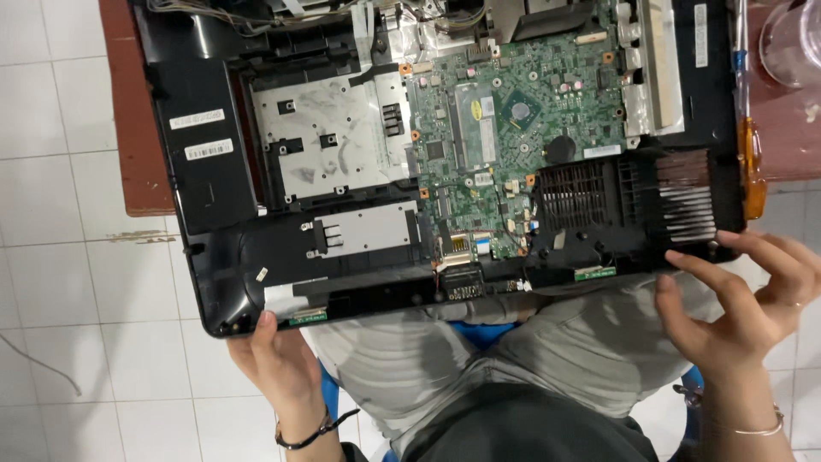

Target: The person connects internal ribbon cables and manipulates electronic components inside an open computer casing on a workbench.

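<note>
A makeshift home repair spot: white tiled floor, small red-brown table, a screwdriver beside opened electronics.

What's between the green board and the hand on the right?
In the head view, a black vent grille lies between the green board and the right hand.
</note>
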